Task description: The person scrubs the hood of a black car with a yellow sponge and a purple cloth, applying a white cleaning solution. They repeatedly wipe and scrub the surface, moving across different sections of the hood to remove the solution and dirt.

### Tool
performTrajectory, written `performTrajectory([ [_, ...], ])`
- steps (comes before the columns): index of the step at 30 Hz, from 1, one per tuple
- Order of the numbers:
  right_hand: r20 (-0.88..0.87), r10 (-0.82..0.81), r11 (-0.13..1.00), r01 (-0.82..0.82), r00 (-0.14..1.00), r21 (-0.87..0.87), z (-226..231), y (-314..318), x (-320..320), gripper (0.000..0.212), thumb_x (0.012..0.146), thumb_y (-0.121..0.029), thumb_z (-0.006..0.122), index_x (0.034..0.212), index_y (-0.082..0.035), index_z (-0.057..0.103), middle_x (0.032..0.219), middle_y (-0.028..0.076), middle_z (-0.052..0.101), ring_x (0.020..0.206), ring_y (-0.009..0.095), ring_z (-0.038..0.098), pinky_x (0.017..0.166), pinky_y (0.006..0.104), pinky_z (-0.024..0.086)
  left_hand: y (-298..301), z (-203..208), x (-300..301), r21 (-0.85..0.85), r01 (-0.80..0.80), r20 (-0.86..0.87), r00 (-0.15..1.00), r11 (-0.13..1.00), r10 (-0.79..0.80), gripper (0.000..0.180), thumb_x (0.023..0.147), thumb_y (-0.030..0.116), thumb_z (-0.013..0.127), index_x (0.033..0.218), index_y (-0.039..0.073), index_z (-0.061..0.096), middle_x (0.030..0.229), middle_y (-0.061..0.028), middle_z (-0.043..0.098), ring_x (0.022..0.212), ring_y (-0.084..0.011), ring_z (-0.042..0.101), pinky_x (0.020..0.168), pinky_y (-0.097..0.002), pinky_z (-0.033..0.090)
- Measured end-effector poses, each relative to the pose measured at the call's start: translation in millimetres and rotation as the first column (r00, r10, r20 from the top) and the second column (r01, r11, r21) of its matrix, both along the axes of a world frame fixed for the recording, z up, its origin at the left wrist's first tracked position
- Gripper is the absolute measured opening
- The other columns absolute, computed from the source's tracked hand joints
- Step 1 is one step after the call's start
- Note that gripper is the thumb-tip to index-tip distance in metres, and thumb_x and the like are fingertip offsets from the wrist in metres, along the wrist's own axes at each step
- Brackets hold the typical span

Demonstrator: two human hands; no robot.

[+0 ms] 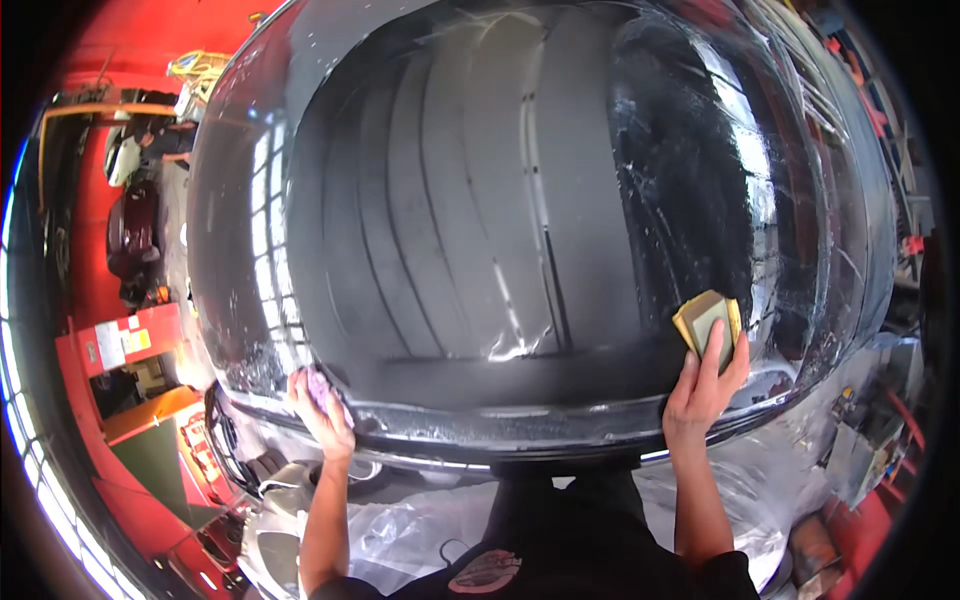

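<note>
Both bare forearms reach up from below. The left hand [322, 403] seems curled into a closed grip; the right hand [706, 385] lies flat, fingers spread forward.

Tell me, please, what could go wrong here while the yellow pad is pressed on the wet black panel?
The right hand presses the yellow pad flat on the wet black car panel; on the film of water it could slip off line. The left hand grips a small purple thing at the panel's lower edge, where water beads, so that bracing hold might slide too.
</note>
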State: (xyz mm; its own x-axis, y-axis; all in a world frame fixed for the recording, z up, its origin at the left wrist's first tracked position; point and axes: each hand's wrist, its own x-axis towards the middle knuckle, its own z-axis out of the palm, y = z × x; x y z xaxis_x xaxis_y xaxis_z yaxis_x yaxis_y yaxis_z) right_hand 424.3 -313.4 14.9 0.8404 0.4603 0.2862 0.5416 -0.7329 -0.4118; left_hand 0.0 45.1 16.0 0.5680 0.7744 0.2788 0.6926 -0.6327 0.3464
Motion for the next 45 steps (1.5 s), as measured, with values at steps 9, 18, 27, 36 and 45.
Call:
performTrajectory([
  [9,0.197,0.029,0.999,-0.037,0.980,0.037,-8,6,-2,0.049,0.109,-0.011,0.059,0.158,-0.008,0.056,0.152,0.034,0.047,0.134,0.050,0.050,0.116,0.0531,0.039,8,-3,-11,0.032,-0.019,0.056,0.998,0.999,0.017,0.050,0.109,0.023,0.060,0.154,0.002,0.052,0.158,-0.0281,0.045,0.148,-0.0443,0.041,0.123,-0.0539,0.031],
  [18,0.292,-0.024,1.000,0.024,0.956,0.002,-27,-6,11,0.053,0.108,-0.016,0.062,0.160,-0.018,0.054,0.154,0.027,0.051,0.139,0.046,0.050,0.118,0.0505,0.040,0,10,2,0.019,-0.028,0.090,0.996,0.999,0.026,0.041,0.106,0.021,0.063,0.145,0.012,0.066,0.156,-0.0216,0.047,0.146,-0.0443,0.042,0.125,-0.0565,0.027],
  [27,0.427,0.025,0.981,0.059,0.904,-0.182,-20,-2,12,0.056,0.106,-0.016,0.064,0.160,-0.018,0.052,0.143,0.027,0.057,0.124,0.047,0.060,0.107,0.0526,0.048,2,9,-10,-0.046,0.043,0.176,0.984,0.998,-0.034,0.045,0.099,0.038,0.073,0.139,0.019,0.071,0.160,-0.0204,0.043,0.155,-0.0446,0.032,0.129,-0.0647,0.016],
  [36,0.359,-0.016,0.935,0.141,0.933,-0.325,-6,3,9,0.056,0.106,-0.019,0.063,0.161,-0.020,0.051,0.134,0.023,0.061,0.119,0.046,0.063,0.100,0.0544,0.052,6,-2,-18,-0.054,0.092,0.318,0.945,0.994,-0.070,0.050,0.091,0.036,0.083,0.136,0.016,0.072,0.154,-0.0179,0.048,0.152,-0.0432,0.035,0.129,-0.0638,0.018],
  [45,0.206,0.357,0.934,-0.353,0.911,-0.053,25,86,-123,0.058,0.101,-0.007,0.070,0.156,-0.019,0.060,0.147,0.030,0.056,0.133,0.044,0.058,0.115,0.0471,0.046,7,-3,-21,-0.022,0.061,0.407,0.912,0.998,-0.047,0.039,0.088,0.021,0.084,0.122,0.007,0.072,0.141,-0.0166,0.057,0.138,-0.0383,0.049,0.126,-0.0599,0.027],
])
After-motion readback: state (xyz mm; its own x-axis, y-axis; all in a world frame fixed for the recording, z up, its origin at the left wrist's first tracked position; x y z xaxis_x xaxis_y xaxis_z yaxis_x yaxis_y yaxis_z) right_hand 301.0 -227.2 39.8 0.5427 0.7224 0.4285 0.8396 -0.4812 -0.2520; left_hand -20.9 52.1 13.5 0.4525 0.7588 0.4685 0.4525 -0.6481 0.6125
